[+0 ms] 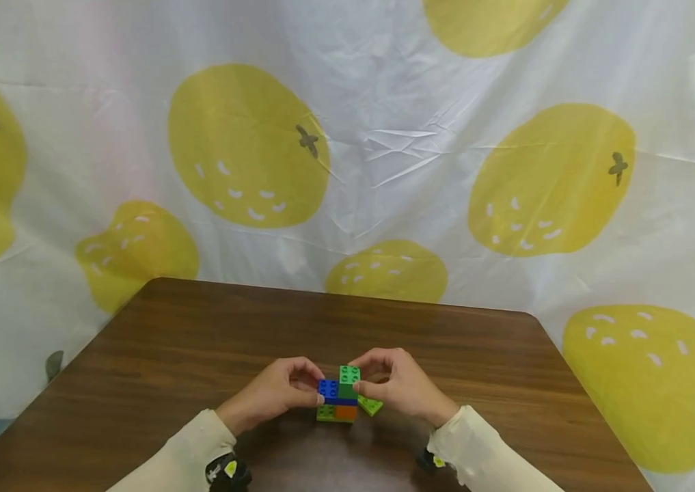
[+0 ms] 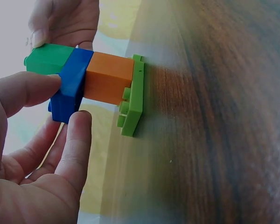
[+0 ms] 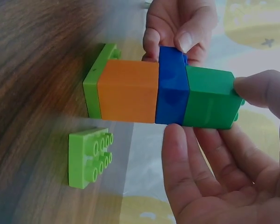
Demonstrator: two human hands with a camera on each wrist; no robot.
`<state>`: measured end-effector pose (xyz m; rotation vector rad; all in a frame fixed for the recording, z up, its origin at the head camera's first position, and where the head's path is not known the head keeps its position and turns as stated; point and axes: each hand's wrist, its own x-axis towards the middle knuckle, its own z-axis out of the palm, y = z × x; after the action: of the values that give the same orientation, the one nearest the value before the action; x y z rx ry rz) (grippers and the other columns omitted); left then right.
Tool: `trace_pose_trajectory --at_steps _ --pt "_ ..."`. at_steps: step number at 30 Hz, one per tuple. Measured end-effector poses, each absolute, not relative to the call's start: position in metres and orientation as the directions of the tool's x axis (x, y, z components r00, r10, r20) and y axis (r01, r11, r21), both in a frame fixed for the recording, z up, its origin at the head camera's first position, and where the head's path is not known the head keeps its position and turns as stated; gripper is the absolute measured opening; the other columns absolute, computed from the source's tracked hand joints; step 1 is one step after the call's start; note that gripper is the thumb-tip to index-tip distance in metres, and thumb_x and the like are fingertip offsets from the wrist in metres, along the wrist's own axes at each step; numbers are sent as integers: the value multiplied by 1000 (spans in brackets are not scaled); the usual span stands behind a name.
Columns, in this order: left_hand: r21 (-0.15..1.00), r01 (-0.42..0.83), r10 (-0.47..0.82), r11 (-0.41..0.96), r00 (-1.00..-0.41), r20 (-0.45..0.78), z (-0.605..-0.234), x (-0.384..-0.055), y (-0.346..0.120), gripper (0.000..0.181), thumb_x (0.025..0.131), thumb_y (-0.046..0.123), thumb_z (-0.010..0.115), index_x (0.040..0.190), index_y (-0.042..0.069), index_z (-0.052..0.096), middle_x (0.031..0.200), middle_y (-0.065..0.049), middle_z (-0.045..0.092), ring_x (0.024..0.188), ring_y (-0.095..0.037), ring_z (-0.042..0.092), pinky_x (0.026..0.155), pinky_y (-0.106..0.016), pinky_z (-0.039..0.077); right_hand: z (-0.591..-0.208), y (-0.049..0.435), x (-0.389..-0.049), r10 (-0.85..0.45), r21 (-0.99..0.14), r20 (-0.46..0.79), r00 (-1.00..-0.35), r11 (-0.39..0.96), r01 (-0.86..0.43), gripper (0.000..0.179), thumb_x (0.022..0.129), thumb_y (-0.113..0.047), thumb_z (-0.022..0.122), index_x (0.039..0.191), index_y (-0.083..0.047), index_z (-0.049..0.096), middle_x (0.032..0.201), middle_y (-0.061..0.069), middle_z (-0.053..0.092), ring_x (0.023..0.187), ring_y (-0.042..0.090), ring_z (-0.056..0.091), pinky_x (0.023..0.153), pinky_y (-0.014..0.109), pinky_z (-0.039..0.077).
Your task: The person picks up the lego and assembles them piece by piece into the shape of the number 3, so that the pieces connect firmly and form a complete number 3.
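Observation:
A small stack of toy building bricks stands on the table. At its base lies a lime-green plate (image 2: 136,102), topped on one half by an orange brick (image 3: 128,91). A flat blue brick (image 1: 328,390) sits over the orange one and juts out left, above the plate's bare studs. On the blue brick's right half is a green brick (image 3: 212,97). My left hand (image 1: 270,391) pinches the blue brick's left end between thumb and fingers. With thumb and fingers, my right hand (image 1: 405,388) holds the green brick from the right.
A second lime-green plate (image 3: 81,161) lies loose on the table, studs up, just right of the stack. The brown wooden table (image 1: 249,314) ends at a white curtain (image 1: 378,89) printed with yellow fruit. Dark straps (image 1: 227,471) circle both wrists.

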<state>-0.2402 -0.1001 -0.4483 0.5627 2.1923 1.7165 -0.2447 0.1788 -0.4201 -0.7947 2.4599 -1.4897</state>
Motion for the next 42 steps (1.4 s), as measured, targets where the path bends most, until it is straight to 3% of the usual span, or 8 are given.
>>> trace_pose_trajectory --at_steps 10,15,28,42 --pt "973 126 480 195 -877 17 -447 -237 -99 35 88 9 84 117 -1 67 112 -12 73 94 -19 72 85 -34 62 -417 181 -243 -542 -859 110 -833 369 -354 29 95 -25 81 121 -16 75 108 7 79 101 27 74 81 29 60" --pt "972 125 481 201 -877 13 -445 -237 -99 35 88 9 83 117 -1 66 112 -13 73 95 -19 72 86 -34 62 -421 185 -244 -541 -844 113 -833 390 -368 30 97 -29 78 124 -18 74 110 3 79 102 22 74 84 30 60" --pt "973 121 478 195 -878 13 -445 -236 -99 35 89 8 84 117 -1 65 113 -13 72 96 -19 72 87 -35 62 -431 197 -248 -559 -836 157 -814 363 -411 26 100 -23 73 124 -15 74 114 4 79 101 16 74 87 28 59" --pt "975 117 480 190 -877 12 -446 -235 -99 38 89 9 83 120 -1 65 117 -14 72 98 -20 73 86 -35 62 -443 207 -256 -540 -794 152 -828 432 -428 28 98 -23 75 122 -9 74 116 9 78 103 15 73 90 28 58"
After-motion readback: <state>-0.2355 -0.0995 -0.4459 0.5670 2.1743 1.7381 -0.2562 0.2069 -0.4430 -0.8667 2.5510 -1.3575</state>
